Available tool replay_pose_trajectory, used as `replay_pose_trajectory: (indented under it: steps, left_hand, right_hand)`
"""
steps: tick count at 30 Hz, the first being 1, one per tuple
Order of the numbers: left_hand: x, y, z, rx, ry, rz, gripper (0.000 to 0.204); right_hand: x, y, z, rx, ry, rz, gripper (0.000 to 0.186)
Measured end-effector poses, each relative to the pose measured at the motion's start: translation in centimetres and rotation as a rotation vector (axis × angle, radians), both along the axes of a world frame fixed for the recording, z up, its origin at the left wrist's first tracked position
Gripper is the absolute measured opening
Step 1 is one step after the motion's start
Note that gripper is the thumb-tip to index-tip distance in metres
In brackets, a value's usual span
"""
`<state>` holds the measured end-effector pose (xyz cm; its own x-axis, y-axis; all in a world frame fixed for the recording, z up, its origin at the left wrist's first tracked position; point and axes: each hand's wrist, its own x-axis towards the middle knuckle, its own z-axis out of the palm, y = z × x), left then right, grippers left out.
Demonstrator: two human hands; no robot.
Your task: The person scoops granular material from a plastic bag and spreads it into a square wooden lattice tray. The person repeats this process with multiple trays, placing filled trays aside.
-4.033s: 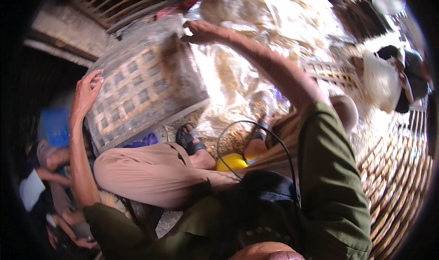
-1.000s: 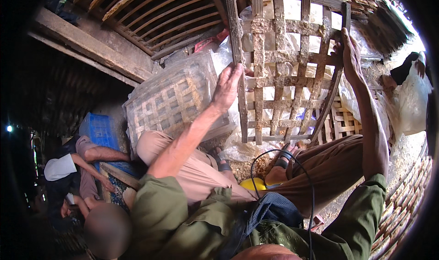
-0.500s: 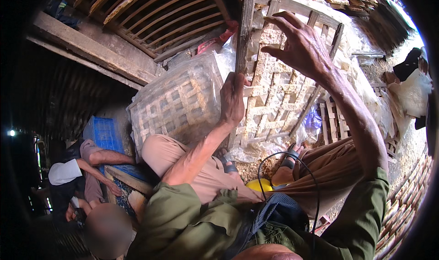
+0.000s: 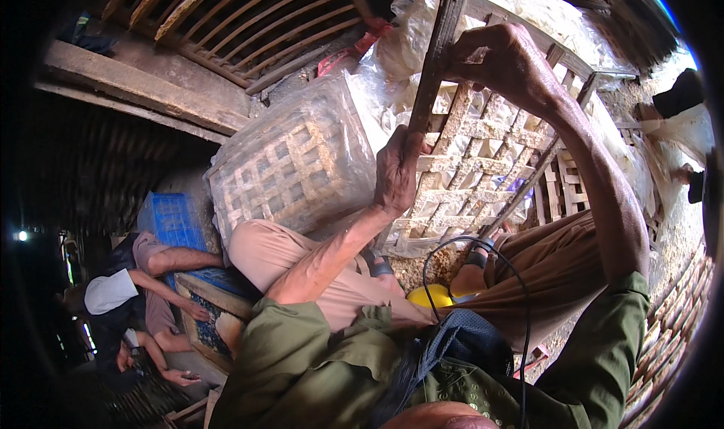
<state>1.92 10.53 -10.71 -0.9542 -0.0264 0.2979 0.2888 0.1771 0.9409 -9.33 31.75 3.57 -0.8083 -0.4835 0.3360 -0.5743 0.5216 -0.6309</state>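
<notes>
A wooden lattice frame [image 4: 494,133] of woven slats, with pale crumbs stuck to it, stands tilted in front of me. My left hand [image 4: 400,174] is closed round the lower part of its dark left side bar. Higher on the same bar, my right hand [image 4: 507,65] is closed, its bent fingertips pressed at the bar's inner edge. The tips of those fingers are partly hidden. Clear plastic sheeting [image 4: 407,40] lies behind the frame.
A plastic-wrapped woven crate [image 4: 286,169] stands left of the frame. Near my feet lie a yellow round object [image 4: 430,296] and crumbs on the ground. A black cable [image 4: 520,293] loops over my lap. At lower left, a person [image 4: 113,293] sits beside a blue crate [image 4: 172,221].
My right hand has gone from open above the lattice to closed at the left bar. The frame has tilted and shifted right, my left hand moving with it. The person's hand at left has moved.
</notes>
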Motion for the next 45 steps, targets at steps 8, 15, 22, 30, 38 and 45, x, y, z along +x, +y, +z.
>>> replay_pose_trajectory:
  steps: [8,15,22,30,38,45]
  left_hand:
    - [-0.2,0.0,-0.1,-0.025,0.029,0.007,0.038]
    - [-1.0,0.1,0.9,-0.062,0.087,0.026,0.042]
    - [-2.3,-2.6,1.9,0.035,-0.015,0.166,0.045]
    - [-2.4,-3.5,1.9,0.100,0.027,0.213,0.045]
    - [-0.6,-1.7,1.3,-0.010,0.048,0.052,0.042]
    - [-0.5,-1.8,2.4,-0.040,-0.068,0.030,0.041]
  right_hand:
    - [-0.5,0.0,-1.9,-0.068,0.235,0.026,0.012]
    - [0.6,0.0,-2.2,-0.179,0.243,-0.144,0.016]
    - [-0.7,3.8,0.0,-0.062,0.181,-0.013,0.027]
    - [-1.5,4.6,-3.7,0.231,0.345,-0.073,0.028]
    - [-0.3,-0.8,-2.3,-0.004,0.416,-0.082,0.033]
    - [2.9,-1.5,-4.9,0.275,0.335,0.004,0.060]
